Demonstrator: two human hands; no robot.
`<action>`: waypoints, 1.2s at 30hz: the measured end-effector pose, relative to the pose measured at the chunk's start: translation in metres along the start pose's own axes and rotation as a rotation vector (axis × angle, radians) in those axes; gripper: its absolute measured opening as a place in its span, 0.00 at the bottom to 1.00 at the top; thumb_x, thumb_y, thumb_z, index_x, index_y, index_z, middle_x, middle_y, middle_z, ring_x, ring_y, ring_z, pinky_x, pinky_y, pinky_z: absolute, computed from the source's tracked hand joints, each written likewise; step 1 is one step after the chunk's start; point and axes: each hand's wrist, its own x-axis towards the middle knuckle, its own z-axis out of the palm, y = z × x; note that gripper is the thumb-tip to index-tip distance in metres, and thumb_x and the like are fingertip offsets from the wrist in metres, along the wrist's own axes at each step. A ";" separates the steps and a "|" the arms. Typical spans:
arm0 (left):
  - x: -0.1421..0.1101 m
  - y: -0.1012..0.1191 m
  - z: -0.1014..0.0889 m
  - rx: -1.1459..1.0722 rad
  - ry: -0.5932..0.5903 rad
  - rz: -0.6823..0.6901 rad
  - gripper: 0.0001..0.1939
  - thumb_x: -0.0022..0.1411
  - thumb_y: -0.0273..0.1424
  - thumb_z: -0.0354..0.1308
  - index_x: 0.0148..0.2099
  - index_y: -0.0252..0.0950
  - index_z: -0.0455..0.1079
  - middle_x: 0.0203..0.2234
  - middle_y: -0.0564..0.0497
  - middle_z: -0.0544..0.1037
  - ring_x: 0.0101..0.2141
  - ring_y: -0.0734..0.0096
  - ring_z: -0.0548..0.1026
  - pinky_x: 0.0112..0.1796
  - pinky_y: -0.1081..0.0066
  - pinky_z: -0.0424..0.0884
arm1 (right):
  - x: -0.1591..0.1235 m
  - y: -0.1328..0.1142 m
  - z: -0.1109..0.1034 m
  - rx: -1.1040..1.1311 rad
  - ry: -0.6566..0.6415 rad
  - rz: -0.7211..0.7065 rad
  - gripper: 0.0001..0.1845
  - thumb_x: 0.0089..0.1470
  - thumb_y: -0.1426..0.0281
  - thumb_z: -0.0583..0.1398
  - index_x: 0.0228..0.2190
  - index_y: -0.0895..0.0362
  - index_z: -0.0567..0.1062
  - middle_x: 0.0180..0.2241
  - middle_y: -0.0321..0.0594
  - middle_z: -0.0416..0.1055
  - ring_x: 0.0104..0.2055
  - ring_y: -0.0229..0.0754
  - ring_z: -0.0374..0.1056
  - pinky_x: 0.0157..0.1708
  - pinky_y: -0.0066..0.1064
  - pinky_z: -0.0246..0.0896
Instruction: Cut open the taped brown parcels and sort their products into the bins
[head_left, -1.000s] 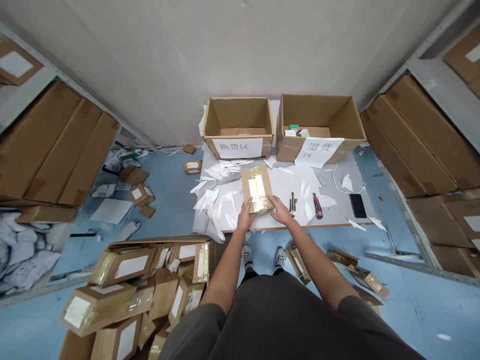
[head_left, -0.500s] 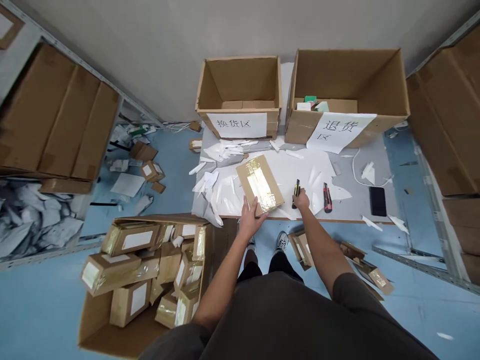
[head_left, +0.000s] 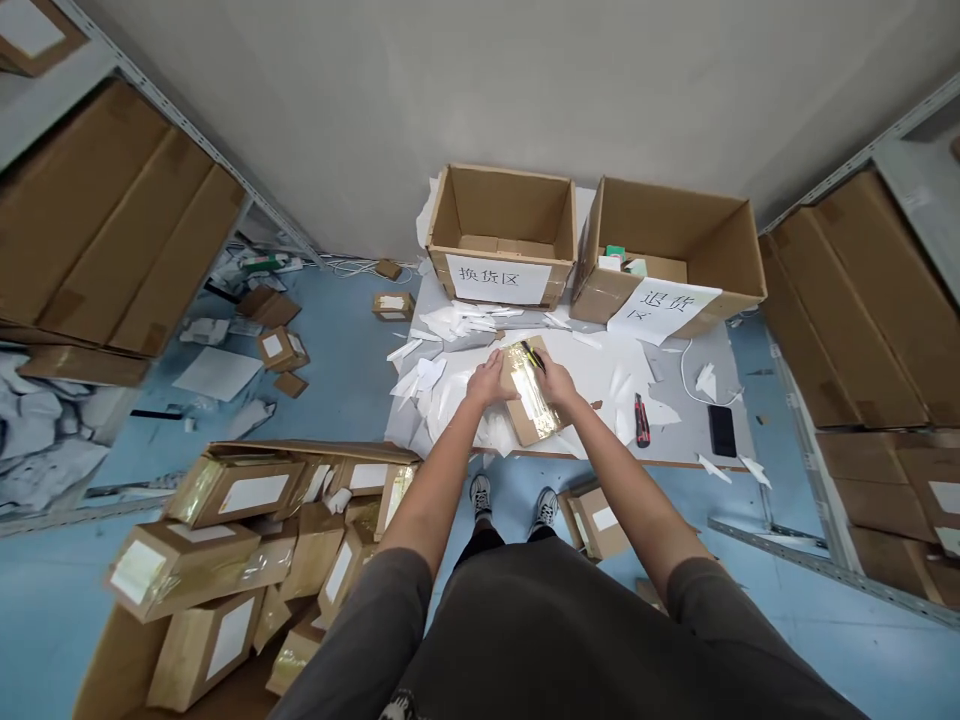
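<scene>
A small taped cardboard parcel (head_left: pixel 534 415) lies on the white table (head_left: pixel 675 440) in front of me. My left hand (head_left: pixel 487 378) rests on the parcel's far left corner, fingers curled over its edge. My right hand (head_left: pixel 553 378) is closed round a yellow and black utility knife (head_left: pixel 533 356), whose tip sits on the parcel's far end. A second, red utility knife (head_left: pixel 640 418) lies on the table to the right of my right arm.
Two open cartons with paper labels stand at the table's back, one on the left (head_left: pixel 501 235) and one on the right (head_left: pixel 667 255). A black phone (head_left: pixel 721 430) and paper scraps (head_left: pixel 431 375) lie on the table. A carton of taped parcels (head_left: pixel 247 540) sits at floor left. Shelves of boxes flank both sides.
My right hand took the yellow and black knife off the table and brought it to the parcel's far end. My left hand slid from the parcel's near edge to its far left corner.
</scene>
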 end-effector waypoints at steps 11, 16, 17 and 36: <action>-0.008 0.011 0.027 -0.071 0.084 -0.108 0.68 0.44 0.61 0.74 0.80 0.49 0.47 0.79 0.49 0.44 0.69 0.28 0.56 0.63 0.40 0.64 | 0.019 -0.049 0.003 -0.457 -0.177 0.089 0.44 0.65 0.64 0.64 0.75 0.49 0.53 0.57 0.55 0.77 0.58 0.57 0.75 0.57 0.42 0.64; -0.012 0.011 0.025 -0.090 0.095 -0.090 0.66 0.45 0.63 0.73 0.79 0.51 0.49 0.79 0.51 0.44 0.69 0.26 0.55 0.63 0.38 0.63 | -0.004 -0.049 0.004 -0.542 -0.233 0.097 0.40 0.66 0.63 0.63 0.74 0.52 0.58 0.53 0.58 0.79 0.56 0.59 0.75 0.54 0.43 0.66; -0.012 0.011 0.024 -0.093 0.096 -0.088 0.66 0.45 0.63 0.72 0.79 0.51 0.49 0.79 0.51 0.44 0.69 0.26 0.55 0.63 0.38 0.63 | -0.013 -0.048 0.004 -0.551 -0.249 0.112 0.37 0.67 0.64 0.62 0.73 0.53 0.60 0.53 0.58 0.79 0.56 0.59 0.76 0.54 0.43 0.67; -0.019 0.033 0.021 0.106 0.102 -0.116 0.62 0.52 0.60 0.69 0.80 0.45 0.48 0.79 0.43 0.46 0.75 0.25 0.39 0.69 0.30 0.42 | -0.227 0.030 -0.025 -0.482 -0.357 0.191 0.36 0.60 0.80 0.57 0.68 0.50 0.70 0.46 0.56 0.81 0.52 0.59 0.78 0.51 0.43 0.67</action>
